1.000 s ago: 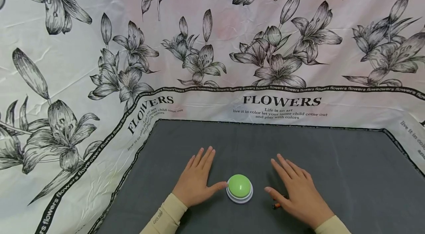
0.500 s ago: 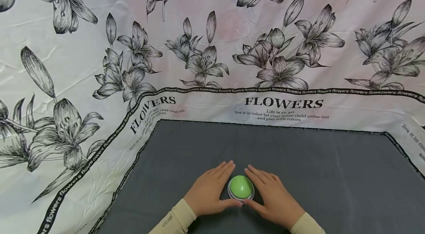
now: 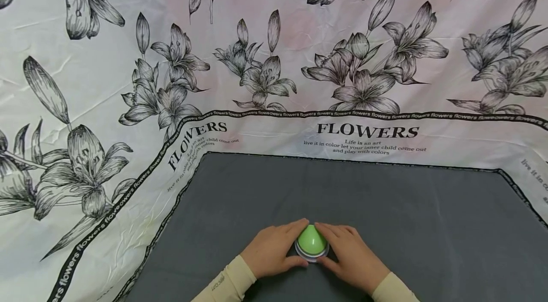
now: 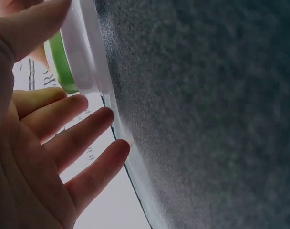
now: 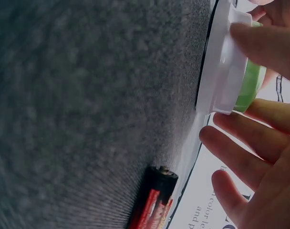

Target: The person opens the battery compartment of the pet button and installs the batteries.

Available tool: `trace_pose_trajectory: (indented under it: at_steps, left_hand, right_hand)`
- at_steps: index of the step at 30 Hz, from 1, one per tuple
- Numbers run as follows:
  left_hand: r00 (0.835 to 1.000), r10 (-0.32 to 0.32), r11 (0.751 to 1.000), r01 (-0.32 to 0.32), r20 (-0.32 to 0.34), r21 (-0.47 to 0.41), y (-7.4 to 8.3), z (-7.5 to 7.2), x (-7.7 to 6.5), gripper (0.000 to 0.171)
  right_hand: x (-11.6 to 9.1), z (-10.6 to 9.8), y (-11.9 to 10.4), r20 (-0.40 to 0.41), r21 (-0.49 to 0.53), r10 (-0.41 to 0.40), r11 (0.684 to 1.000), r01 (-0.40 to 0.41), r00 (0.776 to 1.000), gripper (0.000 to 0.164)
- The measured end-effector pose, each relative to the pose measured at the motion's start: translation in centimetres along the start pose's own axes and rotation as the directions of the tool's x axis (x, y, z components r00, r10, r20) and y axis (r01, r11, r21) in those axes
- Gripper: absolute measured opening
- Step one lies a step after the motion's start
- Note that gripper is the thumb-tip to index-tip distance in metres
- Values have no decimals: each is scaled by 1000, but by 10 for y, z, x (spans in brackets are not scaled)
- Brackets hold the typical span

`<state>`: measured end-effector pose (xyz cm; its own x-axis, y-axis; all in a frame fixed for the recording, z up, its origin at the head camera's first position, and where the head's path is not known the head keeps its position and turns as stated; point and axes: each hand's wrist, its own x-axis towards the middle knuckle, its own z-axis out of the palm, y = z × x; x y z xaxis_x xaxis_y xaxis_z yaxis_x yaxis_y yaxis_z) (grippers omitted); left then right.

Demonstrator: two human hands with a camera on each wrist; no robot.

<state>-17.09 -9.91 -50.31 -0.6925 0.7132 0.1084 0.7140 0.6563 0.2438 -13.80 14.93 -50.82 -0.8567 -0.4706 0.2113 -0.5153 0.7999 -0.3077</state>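
Observation:
A round push button with a bright green dome and a white base (image 3: 312,241) sits on the dark grey cloth. From its left side my left hand (image 3: 270,250) holds it, thumb at the front and index finger at the back. My right hand (image 3: 354,255) does the same from the right. In the left wrist view, the thumb (image 4: 35,28) lies over the white base while the other fingers spread near the far rim. The right wrist view has the right thumb (image 5: 266,47) against the base. Parts of the button's sides are hidden by the fingers.
A black and red battery (image 5: 152,200) lies on the cloth in the right wrist view; the head view hides it behind the right hand. The grey cloth (image 3: 364,192) is bordered by a white floral sheet (image 3: 257,135) lettered "FLOWERS", which rises behind.
Both hands have moved in toward the button, the right one leftward by more. Earlier they stood apart with fingers spread; now thumbs and fingers close round it. The battery has gone from the head view.

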Motion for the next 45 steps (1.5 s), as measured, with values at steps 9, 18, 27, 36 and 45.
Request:
trace_pose_trajectory:
  at_steps: [9,18,27,36,45]
  left_hand:
    - [1000,11,1000,-11,14,-27,0,1,1,74]
    - [999,3,998,0,40,-69,2,-1,4,76]
    - [998,17,984,-5,67,-178,2,-6,5,69]
    - [997,51,955,-34,51,-293,3,-7,-3,69]
    - [997,59,934,-39,45,-355,3,-12,5,77]
  right_hand:
    - [1,0,-4,37,22,12,1000,-13,999,74]
    - [-2,-4,-4,44,65,20,998,-23,999,71]
    - [-4,-6,-1,59,93,12,996,-18,998,67]
    - [-7,0,-2,64,147,-14,989,4,998,62]
    - [-4,-15,0,43,231,42,972,-51,998,55]
